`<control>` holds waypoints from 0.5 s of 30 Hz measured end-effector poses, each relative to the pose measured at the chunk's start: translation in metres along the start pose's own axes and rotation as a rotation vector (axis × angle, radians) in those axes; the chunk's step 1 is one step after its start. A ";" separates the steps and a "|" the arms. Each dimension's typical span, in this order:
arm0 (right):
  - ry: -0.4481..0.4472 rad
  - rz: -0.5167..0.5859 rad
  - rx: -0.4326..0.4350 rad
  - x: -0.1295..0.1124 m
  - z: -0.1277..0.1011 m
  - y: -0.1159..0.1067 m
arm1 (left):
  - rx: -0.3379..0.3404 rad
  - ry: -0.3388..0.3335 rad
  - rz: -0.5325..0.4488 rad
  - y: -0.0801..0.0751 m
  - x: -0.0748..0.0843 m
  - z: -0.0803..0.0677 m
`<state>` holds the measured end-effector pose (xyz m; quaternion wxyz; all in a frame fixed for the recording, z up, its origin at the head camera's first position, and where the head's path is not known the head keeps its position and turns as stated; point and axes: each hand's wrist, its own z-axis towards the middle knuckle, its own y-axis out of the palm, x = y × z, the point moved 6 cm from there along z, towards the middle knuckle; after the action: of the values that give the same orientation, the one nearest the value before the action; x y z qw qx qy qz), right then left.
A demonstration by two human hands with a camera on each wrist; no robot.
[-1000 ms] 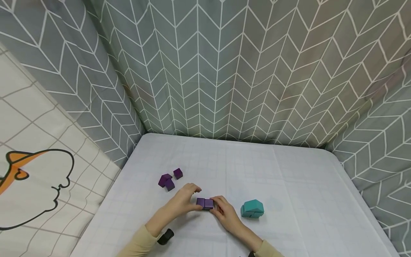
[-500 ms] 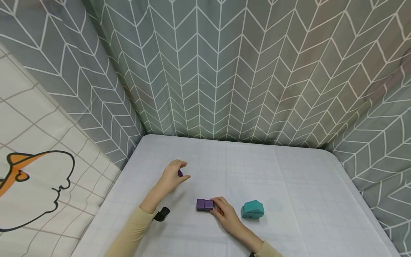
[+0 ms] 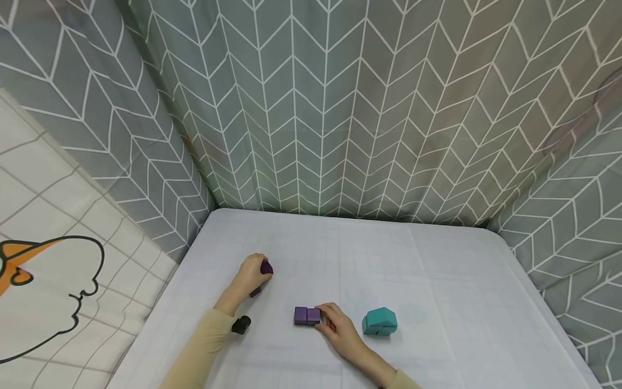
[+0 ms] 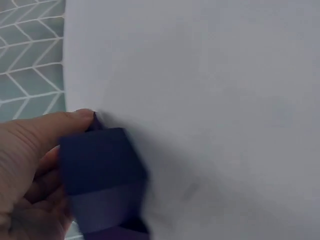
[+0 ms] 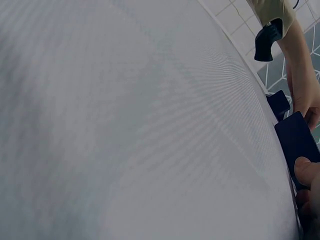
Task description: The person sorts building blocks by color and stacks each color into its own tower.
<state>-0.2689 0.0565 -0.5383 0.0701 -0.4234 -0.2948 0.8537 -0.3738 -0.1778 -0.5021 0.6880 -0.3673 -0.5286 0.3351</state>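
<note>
My left hand point(image 3: 249, 274) reaches to the left part of the table, its thumb and fingers around a dark purple block point(image 3: 265, 267). Another purple block point(image 3: 255, 292) shows partly below that hand. Up close in the left wrist view, the thumb lies against a purple piece point(image 4: 96, 123), and larger purple block faces point(image 4: 102, 165) fill the foreground. My right hand point(image 3: 340, 334) pinches the right end of two purple blocks point(image 3: 306, 316) set side by side. In the right wrist view its thumb presses a dark block face point(image 5: 295, 137).
A teal block shape point(image 3: 380, 322) with a sloped top, made of several pieces, stands right of my right hand. A black wrist device point(image 3: 241, 324) sits by the left sleeve. Patterned curtains point(image 3: 330, 108) border the white table point(image 3: 437, 292) at the back and sides.
My left hand left the paired purple blocks and moved up and left to the loose purple blocks, where its fingers closed in. My right hand stayed at the pair. The head view shifted slightly.
</note>
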 end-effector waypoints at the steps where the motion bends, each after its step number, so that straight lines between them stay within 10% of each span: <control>1: 0.000 -0.001 -0.001 0.000 0.000 0.000 | -0.005 -0.008 -0.009 0.002 -0.002 -0.001; 15: 0.009 -0.004 0.000 0.000 0.000 -0.002 | 0.030 -0.046 -0.102 0.007 -0.012 -0.004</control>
<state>-0.2692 0.0578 -0.5373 0.0728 -0.4266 -0.2954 0.8517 -0.3736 -0.1852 -0.5149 0.6974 -0.3215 -0.5573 0.3158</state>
